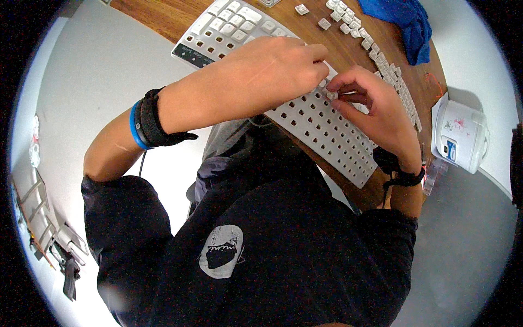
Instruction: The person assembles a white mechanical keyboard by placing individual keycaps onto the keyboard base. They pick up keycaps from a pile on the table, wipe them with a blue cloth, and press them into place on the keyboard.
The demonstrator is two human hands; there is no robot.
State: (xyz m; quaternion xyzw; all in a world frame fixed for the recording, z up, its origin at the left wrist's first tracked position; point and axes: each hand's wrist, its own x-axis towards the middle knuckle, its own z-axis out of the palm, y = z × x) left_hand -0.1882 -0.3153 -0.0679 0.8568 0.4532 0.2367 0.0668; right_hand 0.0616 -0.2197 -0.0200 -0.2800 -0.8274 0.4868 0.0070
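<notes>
A white keyboard lies slantwise on a wooden table, in front of my body. Its left end carries white keycaps, while rows of bare key sockets show toward its right end. My right hand pinches a small white keycap between thumb and fingertips, just over the keyboard's upper rows. Close beside it, my left hand is closed above the keyboard, fingers curled in. Whatever is in the left hand is hidden, and its forearm and hand cover the keyboard's middle.
Loose white keycaps run in a long curved band beyond the keyboard on the wooden table. A blue cloth lies at the far right. Past the table's right edge stands a white appliance with a flower print.
</notes>
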